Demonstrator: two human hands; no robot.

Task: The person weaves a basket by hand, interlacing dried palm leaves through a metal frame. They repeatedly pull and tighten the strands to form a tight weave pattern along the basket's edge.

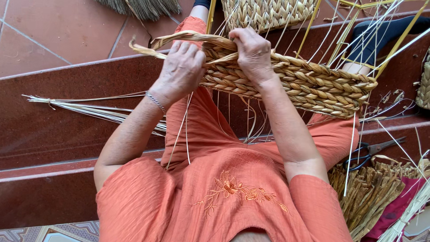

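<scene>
Both forearms extend forward from the body, elbows bent, converging on the woven basket (pixel 286 78), which rests across the person's lap above the red stone step (pixel 53 130).

Left hand (pixel 179 71): palm down, wrist carrying a thin bracelet (pixel 155 102), fingers curled and pressed onto the basket's near left end, clamping the loose braided straw strand (pixel 179 39) against the weave.

Right hand (pixel 253 54): knuckles up, fingers clenched over the top rim, pinching the same strand just beside the left hand.

Yellow frame rods (pixel 309 27) rise from the basket. Scissors (pixel 374 150) lie on the step at the right, beside a bundle of dried straw (pixel 371 192).
</scene>
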